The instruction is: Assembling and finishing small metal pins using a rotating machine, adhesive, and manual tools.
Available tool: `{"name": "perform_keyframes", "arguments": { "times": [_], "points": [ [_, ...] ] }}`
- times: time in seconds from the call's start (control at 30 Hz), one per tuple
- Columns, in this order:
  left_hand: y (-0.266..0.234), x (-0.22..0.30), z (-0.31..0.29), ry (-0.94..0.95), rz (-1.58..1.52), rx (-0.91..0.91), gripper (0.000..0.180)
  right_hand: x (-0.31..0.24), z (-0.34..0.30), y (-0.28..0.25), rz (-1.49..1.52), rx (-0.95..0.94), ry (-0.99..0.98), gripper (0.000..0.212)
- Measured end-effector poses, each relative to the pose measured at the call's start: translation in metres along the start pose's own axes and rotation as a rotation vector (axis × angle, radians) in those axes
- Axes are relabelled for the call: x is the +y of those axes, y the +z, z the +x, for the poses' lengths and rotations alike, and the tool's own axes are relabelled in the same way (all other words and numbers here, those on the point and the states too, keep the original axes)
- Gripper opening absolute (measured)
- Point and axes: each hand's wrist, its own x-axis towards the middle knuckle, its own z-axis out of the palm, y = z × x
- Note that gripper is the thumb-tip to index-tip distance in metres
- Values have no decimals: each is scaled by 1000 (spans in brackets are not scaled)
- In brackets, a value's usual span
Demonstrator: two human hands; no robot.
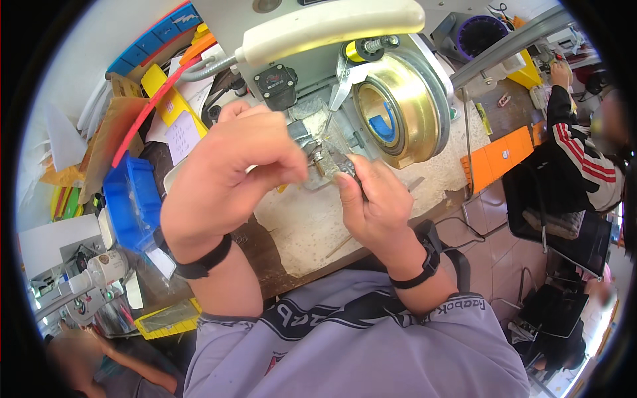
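My left hand (229,162) is closed, its fingers curled at the small metal clamp (320,151) in the middle of a bench machine. Whatever is in those fingers, if anything, is too hidden to make out. My right hand (379,204) pinches a dark, slim piece (353,174) between thumb and forefinger, just right of the clamp; its kind is unclear. Right behind this hand stands the machine's large brass-coloured wheel (405,106). A black lobed block (277,86) sits beyond my left hand, and a thin metal arm (340,93) slants down toward the clamp.
A thick white handle (332,28) spans the machine's top. To the left stands a blue plastic bin (133,202), with a handwritten note (182,137) nearby. A stained pale sheet (292,232) covers the bench. An orange tray (499,158) lies right; a co-worker's striped sleeve (584,152) is beyond.
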Motion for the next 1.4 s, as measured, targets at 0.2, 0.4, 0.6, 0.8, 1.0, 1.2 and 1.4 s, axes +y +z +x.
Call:
{"name": "perform_keyframes", "arguments": {
  "times": [0.2,0.4,0.6,0.8,1.0,1.2,1.4],
  "points": [
    [-21,1,-33,263,-402,248,14,1,-27,-34,-28,-104,120,34],
    [-44,7,-72,541,-543,310,17,41,-49,-70,-246,-61,188,30],
    [-23,49,-88,165,-162,534,17,91,-43,-89,-741,-221,244,30],
    [-44,57,-126,-733,303,823,19,87,-34,-109,-580,-89,214,34],
    [-72,-15,-209,-1049,969,695,34,58,-24,-101,-324,-1,230,28],
    [-59,-19,-203,-988,1214,741,32,13,-21,-78,60,73,180,10],
    [-63,-17,-189,-1348,888,812,51,-25,-10,-49,353,-105,181,9]
  ]
}}
